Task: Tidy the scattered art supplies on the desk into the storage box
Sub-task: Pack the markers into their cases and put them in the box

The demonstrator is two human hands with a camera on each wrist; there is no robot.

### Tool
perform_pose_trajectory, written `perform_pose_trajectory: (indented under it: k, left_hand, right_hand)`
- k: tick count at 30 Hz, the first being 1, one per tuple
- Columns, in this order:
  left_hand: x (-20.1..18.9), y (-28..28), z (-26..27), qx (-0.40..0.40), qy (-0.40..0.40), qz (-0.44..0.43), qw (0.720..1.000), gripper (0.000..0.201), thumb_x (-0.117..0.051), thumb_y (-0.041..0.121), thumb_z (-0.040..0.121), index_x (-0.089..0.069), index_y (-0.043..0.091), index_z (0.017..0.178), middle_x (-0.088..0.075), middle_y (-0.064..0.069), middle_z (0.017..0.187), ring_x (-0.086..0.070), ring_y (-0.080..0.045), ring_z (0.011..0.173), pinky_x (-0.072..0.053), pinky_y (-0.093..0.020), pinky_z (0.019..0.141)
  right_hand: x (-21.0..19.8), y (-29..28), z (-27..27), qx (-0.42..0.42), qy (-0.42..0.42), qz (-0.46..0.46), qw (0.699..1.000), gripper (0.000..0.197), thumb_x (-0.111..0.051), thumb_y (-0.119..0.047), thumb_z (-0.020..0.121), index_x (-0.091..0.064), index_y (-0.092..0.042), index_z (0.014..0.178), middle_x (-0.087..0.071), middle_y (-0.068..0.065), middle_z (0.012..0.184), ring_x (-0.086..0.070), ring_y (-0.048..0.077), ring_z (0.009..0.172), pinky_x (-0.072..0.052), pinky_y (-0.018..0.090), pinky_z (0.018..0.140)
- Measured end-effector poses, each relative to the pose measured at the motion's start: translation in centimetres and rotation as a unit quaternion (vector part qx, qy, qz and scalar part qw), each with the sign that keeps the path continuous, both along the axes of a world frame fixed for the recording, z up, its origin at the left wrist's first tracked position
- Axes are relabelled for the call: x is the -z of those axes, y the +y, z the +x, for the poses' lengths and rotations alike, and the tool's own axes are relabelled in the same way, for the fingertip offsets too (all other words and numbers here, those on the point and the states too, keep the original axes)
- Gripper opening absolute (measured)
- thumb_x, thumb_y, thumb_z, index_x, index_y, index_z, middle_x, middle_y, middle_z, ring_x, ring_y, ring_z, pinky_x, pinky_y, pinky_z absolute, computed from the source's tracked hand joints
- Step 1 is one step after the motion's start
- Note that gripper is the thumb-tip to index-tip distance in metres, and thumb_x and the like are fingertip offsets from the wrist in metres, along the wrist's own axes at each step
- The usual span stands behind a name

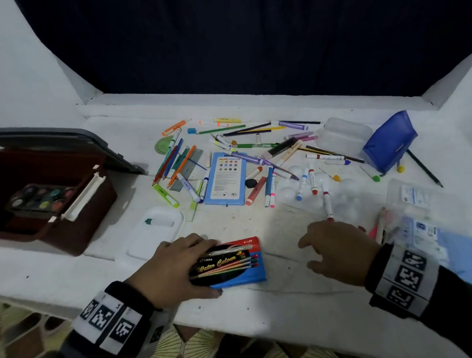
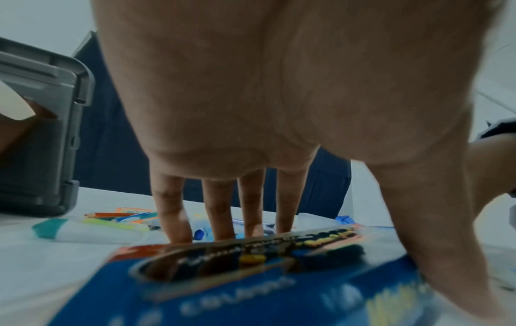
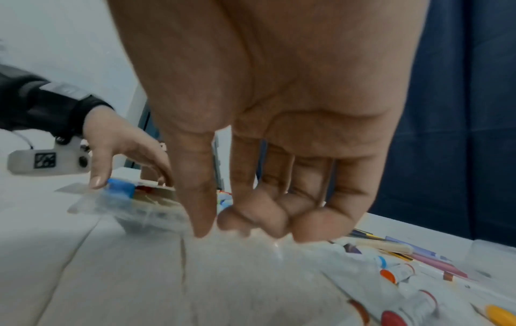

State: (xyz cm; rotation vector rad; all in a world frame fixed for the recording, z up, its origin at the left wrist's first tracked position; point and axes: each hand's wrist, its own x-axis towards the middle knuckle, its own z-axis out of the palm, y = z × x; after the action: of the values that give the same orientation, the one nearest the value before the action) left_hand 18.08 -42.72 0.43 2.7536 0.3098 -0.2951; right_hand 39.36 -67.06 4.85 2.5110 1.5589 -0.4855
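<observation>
A red, blue and black water colour box (image 1: 233,263) lies near the desk's front edge. My left hand (image 1: 179,265) grips it, fingers over the far edge and thumb on the near edge; the left wrist view shows the fingertips (image 2: 178,229) on the box (image 2: 251,282). My right hand (image 1: 338,250) hovers to its right with loosely curled fingers, holding nothing; its fingertips (image 3: 251,220) are just above the desk. The brown storage box (image 1: 77,229) stands at the left, grey lid (image 1: 52,138) open, a paint palette (image 1: 41,198) inside.
Markers and pencils (image 1: 255,156) lie scattered across the desk's middle around a blue coloured-pencil tin (image 1: 225,178). A white tray (image 1: 156,236) sits by my left hand. A clear palette (image 1: 344,201), blue pouch (image 1: 387,142), clear container (image 1: 343,132) and plastic packets (image 1: 415,214) fill the right.
</observation>
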Motion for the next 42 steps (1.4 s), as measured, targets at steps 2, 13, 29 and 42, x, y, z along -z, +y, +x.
perform_pose_trajectory:
  k: [2,13,29,42]
  left_hand:
    - [0.2,0.2,-0.7,-0.002,-0.003,0.012,1.000,0.092,-0.056,0.086,0.067,-0.023,0.049,0.146,-0.037,0.029,0.130,-0.039,0.004,0.122,-0.034,-0.032,0.100]
    - [0.9,3.6,-1.2,-0.013,-0.017,-0.007,1.000,0.098,-0.076,0.069,0.063,-0.032,0.043,0.147,-0.040,0.018,0.131,-0.037,-0.004,0.122,-0.034,-0.023,0.103]
    - [0.7,5.8,2.2,-0.023,0.008,-0.005,1.000,0.098,-0.086,0.051,0.062,-0.039,0.036,0.147,-0.042,0.017,0.134,-0.042,-0.009,0.123,-0.036,-0.029,0.108]
    - [0.2,5.6,3.1,-0.035,0.026,0.027,0.999,0.099,-0.083,0.057,0.061,-0.038,0.037,0.147,-0.041,0.020,0.128,-0.039,-0.004,0.120,-0.037,-0.028,0.105]
  right_hand:
    - [0.3,0.2,-0.6,-0.040,-0.013,0.006,0.999,0.046,-0.060,-0.043,0.087,-0.050,-0.034,0.131,-0.047,-0.007,0.123,-0.045,0.015,0.114,-0.038,0.032,0.095]
    - [1.7,3.3,0.2,-0.119,0.048,-0.060,0.990,0.084,-0.069,-0.037,0.085,-0.018,-0.036,0.152,-0.018,-0.007,0.160,-0.007,0.013,0.149,0.005,0.053,0.117]
    - [3.4,4.4,0.1,-0.005,0.021,0.026,0.999,0.086,-0.057,-0.074,0.075,-0.031,-0.026,0.142,-0.044,-0.001,0.129,-0.045,0.020,0.115,-0.051,0.044,0.087]
    - [4.2,4.6,0.5,-0.009,0.034,0.057,0.998,0.087,-0.058,-0.074,0.074,-0.031,-0.028,0.143,-0.042,-0.004,0.135,-0.041,0.019,0.122,-0.043,0.042,0.100]
